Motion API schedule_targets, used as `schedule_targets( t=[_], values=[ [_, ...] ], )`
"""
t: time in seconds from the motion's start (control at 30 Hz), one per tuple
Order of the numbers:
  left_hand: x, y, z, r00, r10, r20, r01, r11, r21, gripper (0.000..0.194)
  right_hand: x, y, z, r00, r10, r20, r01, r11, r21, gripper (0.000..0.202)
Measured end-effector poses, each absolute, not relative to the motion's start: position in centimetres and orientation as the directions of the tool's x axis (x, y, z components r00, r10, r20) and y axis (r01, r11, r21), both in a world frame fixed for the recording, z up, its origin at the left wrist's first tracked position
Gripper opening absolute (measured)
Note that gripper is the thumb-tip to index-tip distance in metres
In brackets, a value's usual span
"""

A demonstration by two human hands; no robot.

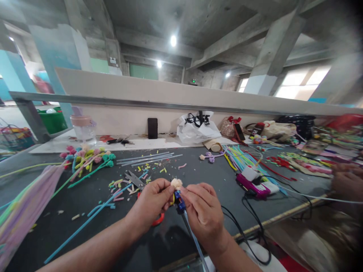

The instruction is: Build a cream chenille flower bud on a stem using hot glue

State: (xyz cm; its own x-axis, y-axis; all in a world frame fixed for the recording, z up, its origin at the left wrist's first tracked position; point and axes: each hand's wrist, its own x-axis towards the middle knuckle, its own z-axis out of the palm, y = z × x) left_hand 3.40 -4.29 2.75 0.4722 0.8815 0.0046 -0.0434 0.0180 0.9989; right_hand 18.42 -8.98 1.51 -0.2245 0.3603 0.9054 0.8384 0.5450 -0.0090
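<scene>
Between my two hands is a small chenille flower: a cream fluffy head (177,184) with dark blue pieces (180,205) below it. A pale, thin rod (195,241) runs down from it toward the table's front edge. The fingers of my left hand (150,202) pinch the flower's left side, where a bit of yellow shows. My right hand (205,207) closes on its right side, its fingertips at the blue part. Partly hidden beneath my left hand lie scissors (135,179) with red handles, blades apart.
Chenille flowers (109,160) and a pastel bundle of stems (34,200) lie left. Cut bits and clear rods (150,156) are scattered mid-table. A purple glue gun (252,187) with black cables (255,223) lies right. Another person's hand (346,181) is at far right.
</scene>
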Motion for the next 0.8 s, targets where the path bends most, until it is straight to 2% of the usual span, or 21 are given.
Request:
schedule_targets(
  t=[0.17,0.3,0.47,0.67,0.8],
  values=[
    [3.35,-4.61,3.32,0.395,0.91,0.124,0.061,-0.16,0.985,0.025,18.32,-9.02,1.97,0.014,0.437,0.899,0.826,0.502,-0.257,0.013],
    [3.4,-4.79,3.24,0.377,0.911,0.169,0.088,-0.217,0.972,0.022,18.31,-9.0,1.97,-0.032,0.45,0.893,0.823,0.519,-0.232,0.015],
    [3.53,-4.85,3.09,0.352,0.928,0.118,0.061,-0.149,0.987,0.017,18.07,-9.03,1.73,-0.086,0.43,0.899,0.833,0.526,-0.172,0.016],
    [3.45,-4.81,3.16,0.438,0.892,0.11,-0.077,-0.085,0.993,0.025,18.02,-8.89,1.85,0.088,0.494,0.865,0.791,0.493,-0.362,0.004],
    [3.41,-4.47,3.08,0.531,0.847,0.008,-0.192,0.112,0.975,0.029,18.14,-8.59,2.27,0.094,0.575,0.812,0.731,0.514,-0.449,0.006]
  ],
)
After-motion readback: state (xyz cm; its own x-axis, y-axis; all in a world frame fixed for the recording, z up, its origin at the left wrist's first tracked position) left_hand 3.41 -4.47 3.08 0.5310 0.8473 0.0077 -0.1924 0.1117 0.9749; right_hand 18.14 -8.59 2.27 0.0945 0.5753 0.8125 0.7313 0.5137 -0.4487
